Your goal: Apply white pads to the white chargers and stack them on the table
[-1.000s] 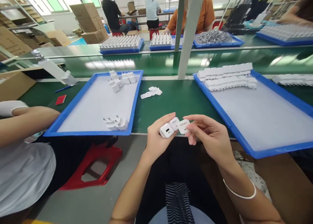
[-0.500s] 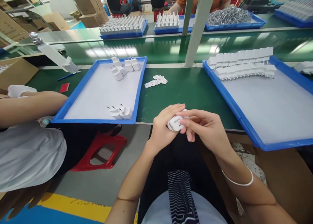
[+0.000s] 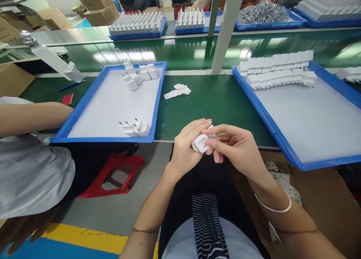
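A white plug adapter (image 3: 200,143) with small grey print on its face is held over the bench's front edge. My left hand (image 3: 187,146) wraps round it from the left. The thumb and index finger of my right hand (image 3: 235,146) touch its right side, where another white piece partly shows between the fingers. Small flat white pieces (image 3: 177,91) lie in a loose pile on the green bench (image 3: 197,108). To the left, a blue-rimmed tray (image 3: 155,112) bears several white plugs (image 3: 141,128) with metal pins. A right-hand blue-rimmed tray (image 3: 267,121) has rows of white adapters (image 3: 279,78).
A person's arm (image 3: 34,118) reaches beside the left tray. A metal post (image 3: 225,33) rises behind the bench. Further back are trays of pinned parts (image 3: 138,22) and metal pieces (image 3: 262,14). A red stool (image 3: 113,176) stands at lower left.
The whole view has shifted slightly, with the trays appearing a little further left and higher. Both hands keep nearly the same hold on the adapter.
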`<state>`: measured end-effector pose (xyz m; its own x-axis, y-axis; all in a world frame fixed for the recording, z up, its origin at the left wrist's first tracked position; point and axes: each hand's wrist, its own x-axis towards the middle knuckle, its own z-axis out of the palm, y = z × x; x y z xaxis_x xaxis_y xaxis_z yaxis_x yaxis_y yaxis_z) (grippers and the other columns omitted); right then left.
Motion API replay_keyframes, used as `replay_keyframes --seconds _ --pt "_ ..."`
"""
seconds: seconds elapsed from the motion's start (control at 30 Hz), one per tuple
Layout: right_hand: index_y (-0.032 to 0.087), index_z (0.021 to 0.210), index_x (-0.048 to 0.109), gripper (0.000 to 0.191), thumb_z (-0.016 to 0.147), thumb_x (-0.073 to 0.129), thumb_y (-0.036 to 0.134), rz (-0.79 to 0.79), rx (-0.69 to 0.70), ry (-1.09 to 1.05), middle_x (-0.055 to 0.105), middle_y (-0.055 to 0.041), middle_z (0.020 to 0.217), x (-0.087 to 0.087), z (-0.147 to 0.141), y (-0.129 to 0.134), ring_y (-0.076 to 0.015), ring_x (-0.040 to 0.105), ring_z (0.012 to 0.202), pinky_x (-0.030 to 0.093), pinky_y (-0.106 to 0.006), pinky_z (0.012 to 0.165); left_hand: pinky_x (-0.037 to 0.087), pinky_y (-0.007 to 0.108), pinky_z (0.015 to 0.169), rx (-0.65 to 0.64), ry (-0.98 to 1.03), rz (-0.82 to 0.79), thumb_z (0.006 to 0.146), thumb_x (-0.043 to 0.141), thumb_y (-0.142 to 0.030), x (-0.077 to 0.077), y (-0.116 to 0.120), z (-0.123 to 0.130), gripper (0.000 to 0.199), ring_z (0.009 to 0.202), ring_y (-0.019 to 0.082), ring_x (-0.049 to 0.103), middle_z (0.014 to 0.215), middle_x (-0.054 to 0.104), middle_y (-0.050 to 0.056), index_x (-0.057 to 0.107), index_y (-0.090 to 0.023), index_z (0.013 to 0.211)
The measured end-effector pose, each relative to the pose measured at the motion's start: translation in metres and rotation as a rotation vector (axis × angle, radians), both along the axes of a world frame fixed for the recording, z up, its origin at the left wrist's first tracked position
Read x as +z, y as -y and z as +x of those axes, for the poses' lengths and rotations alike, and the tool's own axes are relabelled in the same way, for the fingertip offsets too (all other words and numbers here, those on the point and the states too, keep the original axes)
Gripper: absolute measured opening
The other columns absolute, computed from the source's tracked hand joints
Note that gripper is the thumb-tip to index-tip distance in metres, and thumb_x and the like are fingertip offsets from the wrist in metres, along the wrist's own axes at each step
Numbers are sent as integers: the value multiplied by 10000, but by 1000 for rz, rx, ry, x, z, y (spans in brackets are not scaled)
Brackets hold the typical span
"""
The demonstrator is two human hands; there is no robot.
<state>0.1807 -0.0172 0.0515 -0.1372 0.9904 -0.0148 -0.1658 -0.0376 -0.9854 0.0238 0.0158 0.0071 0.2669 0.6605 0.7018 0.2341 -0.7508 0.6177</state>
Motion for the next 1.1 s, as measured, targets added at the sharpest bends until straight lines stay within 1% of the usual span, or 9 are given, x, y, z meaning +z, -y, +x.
replay_keyframes --seconds 0.1,0.2,0.3,0.47,0.6,0.77,0.93,1.03,1.1 --pt "187 928 652 252 783 850 247 -45 4 -11 700 31 583 3 1 0 -79 585 402 493 -153 403 549 436 1094 6 -21 20 856 765 -203 1 1 0 427 1224 242 676 1258 731 123 664 -182 1270" --pt "213 902 528 368 764 867 240 -67 6 -40 702 44 576 3 1 -1 -88 587 395 488 -150 397 536 459 1110 11 -34 33 870 754 -224 1 0 0 439 1225 244 677 1262 730 110 650 -205 1296" --pt "219 879 481 394 776 860 248 -66 24 -54 704 46 577 3 1 -2 -85 587 398 489 -147 406 536 475 1107 17 -47 40 885 734 -232 0 0 0 429 1223 246 679 1268 730 93 641 -228 1304" --pt "215 844 462 390 793 846 260 -73 31 -38 699 46 581 3 1 -1 -83 591 404 484 -149 408 532 484 1111 33 -78 52 908 695 -206 0 0 0 393 1224 242 680 1272 728 95 639 -218 1297" --pt "218 838 455 392 793 843 252 -64 14 2 683 60 570 4 1 -1 -80 580 405 462 -148 401 540 467 1104 30 -48 20 915 675 -174 0 1 1 360 1205 228 689 1258 736 96 658 -209 1273" --pt "224 849 452 362 820 811 263 -43 -3 68 656 78 563 2 -2 -1 -76 555 405 444 -162 403 581 421 1047 16 34 -77 871 721 -149 -1 3 4 356 1168 227 705 1231 747 92 697 -203 1222" --pt "227 870 464 305 857 767 255 22 -35 151 627 92 545 -1 -6 -1 -72 544 417 434 -176 444 598 359 1002 -3 106 -197 829 734 -82 -4 5 6 398 1136 211 711 1224 750 65 718 -219 1202" --pt "230 895 488 299 838 781 219 46 -65 197 550 121 474 -2 -7 1 -67 486 389 381 -184 437 606 323 969 -53 179 -277 807 765 -87 -5 4 6 411 1111 200 719 1213 754 51 729 -236 1189" --pt "236 915 504 263 858 761 230 66 -102 172 530 119 473 -1 -6 3 -71 443 381 354 -200 425 604 317 971 -95 222 -332 787 803 -112 -6 4 4 432 1112 201 721 1218 754 50 730 -246 1191"
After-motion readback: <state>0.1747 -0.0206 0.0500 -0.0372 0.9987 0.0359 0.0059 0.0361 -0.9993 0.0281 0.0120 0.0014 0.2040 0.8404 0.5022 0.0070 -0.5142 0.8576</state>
